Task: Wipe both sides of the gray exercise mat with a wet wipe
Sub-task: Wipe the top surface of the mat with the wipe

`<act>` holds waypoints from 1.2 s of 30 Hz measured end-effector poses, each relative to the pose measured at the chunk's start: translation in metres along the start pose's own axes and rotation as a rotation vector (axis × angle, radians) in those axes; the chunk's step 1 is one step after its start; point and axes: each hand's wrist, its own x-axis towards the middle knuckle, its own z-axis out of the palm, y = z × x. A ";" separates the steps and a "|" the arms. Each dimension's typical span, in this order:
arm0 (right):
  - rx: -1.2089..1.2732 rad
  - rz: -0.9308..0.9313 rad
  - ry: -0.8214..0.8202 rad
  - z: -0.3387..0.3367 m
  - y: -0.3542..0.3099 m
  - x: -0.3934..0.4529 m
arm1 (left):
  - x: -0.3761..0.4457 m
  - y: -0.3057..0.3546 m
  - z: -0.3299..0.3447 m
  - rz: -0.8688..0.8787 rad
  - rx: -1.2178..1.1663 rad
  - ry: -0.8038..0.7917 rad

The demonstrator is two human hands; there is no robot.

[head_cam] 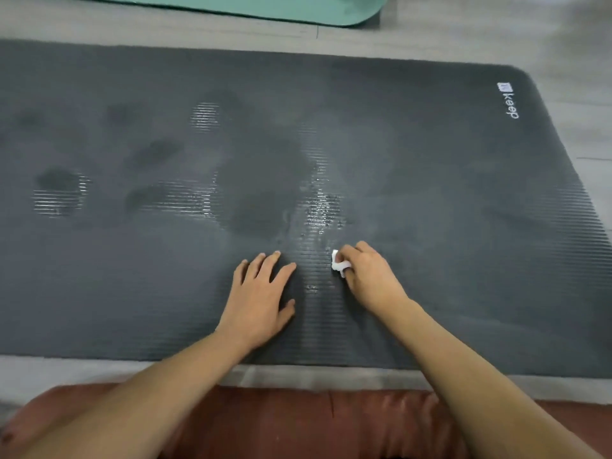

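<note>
Dark gray ribbed foam exercise mat (430, 167) laid flat on pale gray wood-look floor (579, 38), filling most of the frame from left edge to rounded corner at upper right. White "keep" logo (508, 100) printed near that upper-right corner. Left hand (260, 294) at lower centre, palm down on the mat, fingers straight and spread, holding nothing. Right hand (367, 276) just right of it, fingers curled around a small crumpled white wet wipe (338, 264), pressing the wipe against the mat surface; only the wipe's left part showing past the fingers. Glossy wet streaks (323, 207) on the ribs directly above the wipe, centre of frame; further shiny patches and darker damp blotches across the left half of the mat. Both bare forearms entering from the bottom edge. Reddish-brown leather-like cushion (298, 422) along the bottom of the frame, just below the mat's near edge, under the forearms. Mint-green mat (265, 5) with rounded corner at top of frame, apart from the gray mat, strip of floor between.
</note>
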 end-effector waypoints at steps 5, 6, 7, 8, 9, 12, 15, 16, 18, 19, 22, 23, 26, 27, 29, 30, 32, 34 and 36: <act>-0.011 0.034 0.124 -0.009 0.004 0.075 | 0.039 -0.020 0.000 -0.001 -0.027 0.164; -0.012 0.033 0.141 -0.010 0.005 0.088 | 0.050 -0.025 -0.002 -0.005 -0.034 0.181; -0.014 0.029 0.158 -0.010 0.006 0.101 | 0.062 -0.031 -0.004 -0.010 -0.040 0.193; -0.015 0.021 0.175 -0.010 0.006 0.115 | 0.074 -0.037 -0.006 -0.014 -0.044 0.205; -0.016 0.010 0.191 -0.011 0.006 0.129 | 0.087 -0.044 -0.009 -0.014 -0.043 0.217; -0.019 0.012 0.239 -0.012 0.006 0.170 | 0.123 -0.066 -0.019 -0.014 -0.031 0.244; -0.035 0.017 0.300 -0.014 0.005 0.214 | 0.157 -0.092 -0.032 -0.017 -0.025 0.274; -0.059 0.020 0.316 -0.014 0.004 0.229 | 0.169 -0.102 -0.036 -0.021 -0.027 0.284; -0.114 0.023 0.354 -0.012 0.001 0.257 | 0.191 -0.120 -0.043 -0.024 -0.031 0.305; -0.134 0.022 0.380 -0.011 -0.003 0.269 | 0.201 -0.129 -0.047 -0.027 -0.035 0.317; -0.136 0.036 0.451 -0.007 -0.015 0.310 | 0.225 -0.161 -0.057 -0.065 -0.055 0.347; -0.118 0.053 0.475 -0.006 -0.019 0.326 | 0.232 -0.174 -0.061 -0.082 -0.059 0.351; -0.025 0.120 0.568 0.004 -0.031 0.364 | 0.253 -0.218 -0.068 -0.124 -0.043 0.350; 0.003 0.148 0.604 0.008 -0.032 0.371 | 0.262 -0.234 -0.070 -0.138 -0.040 0.355; 0.025 0.189 0.650 0.015 -0.033 0.376 | 0.284 -0.263 -0.074 -0.162 -0.045 0.365; 0.019 0.196 0.661 0.017 -0.033 0.376 | 0.295 -0.276 -0.076 -0.176 -0.054 0.365; -0.003 0.212 0.676 0.017 -0.035 0.377 | 0.316 -0.296 -0.081 -0.206 -0.107 0.378; -0.011 0.240 0.673 0.017 -0.039 0.378 | 0.336 -0.315 -0.086 -0.217 -0.158 0.394; -0.024 0.254 0.677 0.016 -0.042 0.379 | 0.356 -0.333 -0.093 -0.201 -0.177 0.382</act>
